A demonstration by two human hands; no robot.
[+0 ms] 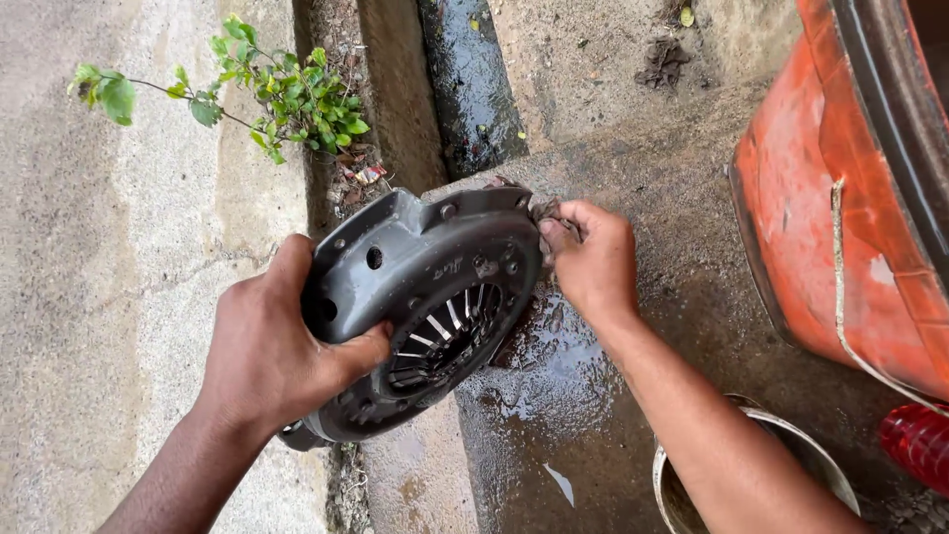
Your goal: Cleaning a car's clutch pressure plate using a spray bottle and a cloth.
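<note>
While gripped at its lower-left rim by left hand (272, 351), round dark-grey metal clutch cover (425, 302) tilted up-right toward right hand (593, 259), fingers pinching dirty grey rag (550, 220) against upper-right edge.

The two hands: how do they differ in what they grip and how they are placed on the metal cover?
The left hand clamps the dark metal cover itself, thumb reaching into its slotted centre; the right hand pinches a grimy rag instead. The left hand holds at the cover's lower left side, the right hand presses at its upper right rim. Both are bare and meet the same cover, held tilted above wet concrete.
</note>
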